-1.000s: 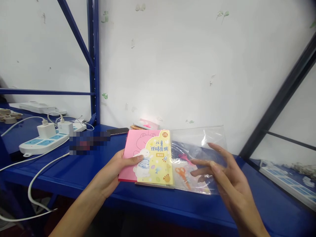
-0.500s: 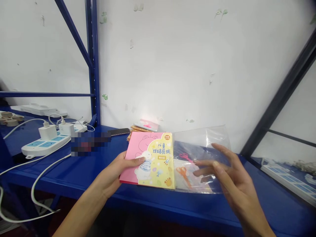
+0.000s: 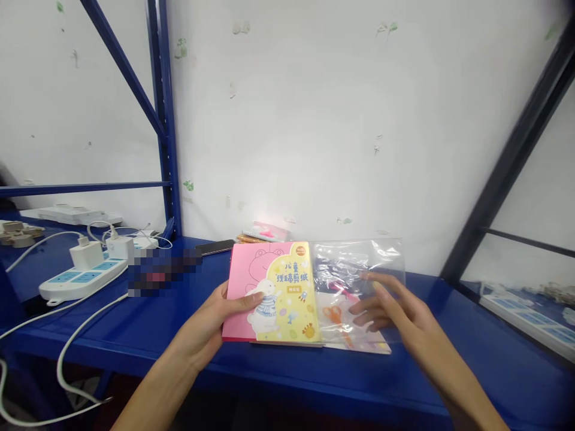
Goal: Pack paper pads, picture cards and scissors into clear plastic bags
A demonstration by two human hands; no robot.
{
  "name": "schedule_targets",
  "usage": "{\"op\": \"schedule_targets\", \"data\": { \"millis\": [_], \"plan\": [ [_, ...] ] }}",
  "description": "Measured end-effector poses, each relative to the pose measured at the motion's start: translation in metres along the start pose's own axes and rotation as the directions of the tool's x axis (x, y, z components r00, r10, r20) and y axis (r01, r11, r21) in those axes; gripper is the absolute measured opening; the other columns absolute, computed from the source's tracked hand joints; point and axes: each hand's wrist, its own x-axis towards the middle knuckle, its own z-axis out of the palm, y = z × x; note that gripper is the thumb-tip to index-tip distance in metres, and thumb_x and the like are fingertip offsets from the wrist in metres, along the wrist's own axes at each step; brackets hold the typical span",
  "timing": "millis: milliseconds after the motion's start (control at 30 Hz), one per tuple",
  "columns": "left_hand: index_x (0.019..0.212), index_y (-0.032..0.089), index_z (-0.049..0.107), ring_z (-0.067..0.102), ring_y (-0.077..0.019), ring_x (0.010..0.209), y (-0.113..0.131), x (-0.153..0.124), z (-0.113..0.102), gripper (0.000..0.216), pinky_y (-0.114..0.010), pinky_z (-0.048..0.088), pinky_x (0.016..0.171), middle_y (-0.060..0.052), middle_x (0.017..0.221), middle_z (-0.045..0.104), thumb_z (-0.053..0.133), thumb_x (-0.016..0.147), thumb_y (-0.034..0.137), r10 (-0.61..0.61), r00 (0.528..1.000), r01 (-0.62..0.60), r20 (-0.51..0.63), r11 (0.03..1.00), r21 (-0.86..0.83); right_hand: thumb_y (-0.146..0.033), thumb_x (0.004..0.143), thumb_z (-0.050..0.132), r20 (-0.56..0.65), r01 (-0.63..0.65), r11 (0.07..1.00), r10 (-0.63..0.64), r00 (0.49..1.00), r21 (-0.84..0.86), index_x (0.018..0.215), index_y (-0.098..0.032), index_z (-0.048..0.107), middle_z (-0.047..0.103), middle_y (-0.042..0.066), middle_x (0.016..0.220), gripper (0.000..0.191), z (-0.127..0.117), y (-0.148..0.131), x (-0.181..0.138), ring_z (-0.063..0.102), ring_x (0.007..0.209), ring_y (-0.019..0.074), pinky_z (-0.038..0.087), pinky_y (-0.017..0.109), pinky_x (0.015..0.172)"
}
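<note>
My left hand [image 3: 220, 317] grips the left side of a paper-cutting pad [image 3: 287, 323], thumb on its front and fingers behind. The pad has pink paper and a yellow cover with a white bear. From its right side extends a clear plastic bag [image 3: 359, 251]; whether the pad is partly inside it I cannot tell. My right hand [image 3: 399, 308] holds the bag, its thumb in front and its fingers seen through the film. Behind the plastic show pink scissors [image 3: 340, 291], orange scissors [image 3: 333, 315] and a pale printed booklet [image 3: 380, 347].
A small stack of packets [image 3: 265, 232] stands against the wall behind the pad. To the left lie a dark phone [image 3: 215, 246] and a white power strip [image 3: 85, 276] with plugs and cables. Another power strip [image 3: 521, 323] is at right. Blue posts [image 3: 164, 120] frame the blue shelf [image 3: 179, 323].
The bag's right part has come down and slackened, and my right hand has shifted slightly left with it. The pale booklet's lower edge now shows below the bag. The left hand's grip is unchanged.
</note>
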Motion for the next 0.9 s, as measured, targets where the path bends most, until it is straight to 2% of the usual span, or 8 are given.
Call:
{"op": "schedule_targets", "data": {
  "millis": [167,400,600,900],
  "plan": [
    [0.133,0.012,0.062,0.076,-0.0353,0.105,0.000,0.000,0.001,0.067,-0.043,0.064,0.093,-0.017,0.119,0.078,0.090,0.072,0.021,0.048,0.998,-0.046,-0.029,0.997,0.066,-0.067,0.093,0.055,-0.084,0.054,0.996,-0.060,0.995,-0.075,0.118,-0.024,0.066,0.077,0.005,0.077,0.052,-0.001,0.006,0.003,0.073,0.068,0.0224,0.059,0.032,0.067],
    [0.136,0.012,0.060,0.076,-0.0374,0.105,-0.001,-0.001,0.007,0.077,-0.046,0.063,0.093,-0.017,0.118,0.078,0.093,0.067,0.024,0.121,0.992,-0.119,-0.018,0.987,0.113,-0.063,0.099,0.046,-0.157,0.162,0.986,-0.167,0.973,-0.045,0.107,-0.024,0.069,0.072,0.002,0.068,0.046,0.005,0.010,0.006,0.069,0.065,0.0195,0.056,0.029,0.066],
    [0.134,0.012,0.063,0.075,-0.0388,0.106,0.000,-0.004,0.006,0.078,-0.047,0.061,0.095,-0.019,0.119,0.077,0.094,0.065,0.030,0.079,0.997,-0.079,0.000,0.995,0.068,-0.067,0.097,0.047,-0.189,0.132,0.990,-0.137,0.972,-0.039,0.103,-0.022,0.069,0.070,0.002,0.065,0.051,0.004,0.018,0.011,0.067,0.058,0.0194,0.055,0.030,0.061],
    [0.133,0.010,0.063,0.076,-0.0387,0.104,0.003,-0.009,0.015,0.079,-0.047,0.062,0.094,-0.020,0.117,0.078,0.095,0.061,0.023,0.097,0.995,-0.095,-0.019,0.993,0.070,-0.069,0.092,0.054,-0.120,0.052,0.999,-0.053,0.991,-0.010,0.105,-0.021,0.069,0.064,0.000,0.057,0.052,0.006,0.014,0.013,0.062,0.052,0.0195,0.050,0.031,0.056]
  ]
}}
